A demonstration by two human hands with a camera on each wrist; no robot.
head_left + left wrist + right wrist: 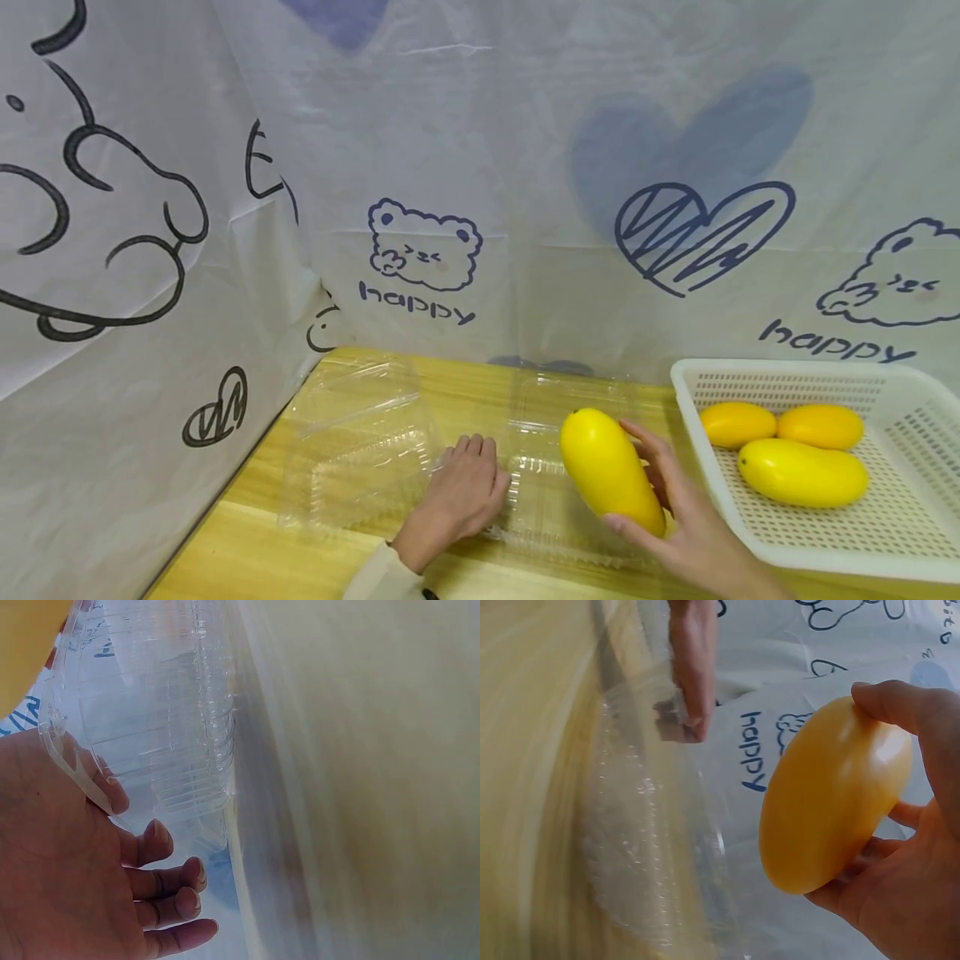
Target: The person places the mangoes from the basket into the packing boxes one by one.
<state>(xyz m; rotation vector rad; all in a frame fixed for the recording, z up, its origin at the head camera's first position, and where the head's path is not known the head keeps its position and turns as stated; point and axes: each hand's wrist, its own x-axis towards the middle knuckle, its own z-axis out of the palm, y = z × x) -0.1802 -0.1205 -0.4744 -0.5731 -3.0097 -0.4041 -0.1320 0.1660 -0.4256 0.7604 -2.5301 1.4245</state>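
In the head view my right hand [693, 517] holds a yellow mango [611, 471] above the right part of a clear plastic clamshell box [540, 500]. Thumb and fingers wrap the mango [832, 799] from opposite sides in the right wrist view. My left hand [465, 487] is at the near left edge of that box, beside its left part [360, 475]. The left wrist view shows the box's rim [79, 776] between the thumb and index finger of my left hand [75, 862], the other fingers loosely bent.
A white perforated basket [795, 542] stands at the right with three mangoes [802, 473] in it. The wooden table [240, 550] meets printed cloth walls [450, 150] at the back and left.
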